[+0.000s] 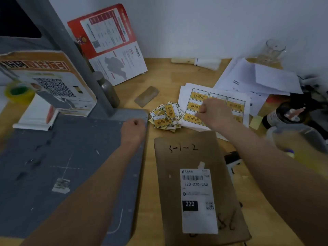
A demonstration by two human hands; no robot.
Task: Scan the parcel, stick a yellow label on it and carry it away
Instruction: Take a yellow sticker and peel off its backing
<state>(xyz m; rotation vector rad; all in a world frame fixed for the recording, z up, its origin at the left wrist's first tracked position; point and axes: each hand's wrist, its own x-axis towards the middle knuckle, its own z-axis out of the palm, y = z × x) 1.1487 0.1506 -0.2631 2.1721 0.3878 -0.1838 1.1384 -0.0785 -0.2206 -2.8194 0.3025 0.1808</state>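
A flat brown parcel lies on the wooden table in front of me, with "3-1-2" handwritten on it and a white shipping label stuck on its near half. Beyond it lies a sheet of yellow labels, and to its left a loose heap of cut yellow labels. My right hand is over the sheet's left side, fingers pinched at a label; whether the label is lifted I cannot tell. My left hand is a closed fist resting on the far right edge of the grey scanner base.
A grey post rises from the base. Printed boards lean behind it. A tape roll sits far left. White papers, a glass jar, a brush and dark containers crowd the right.
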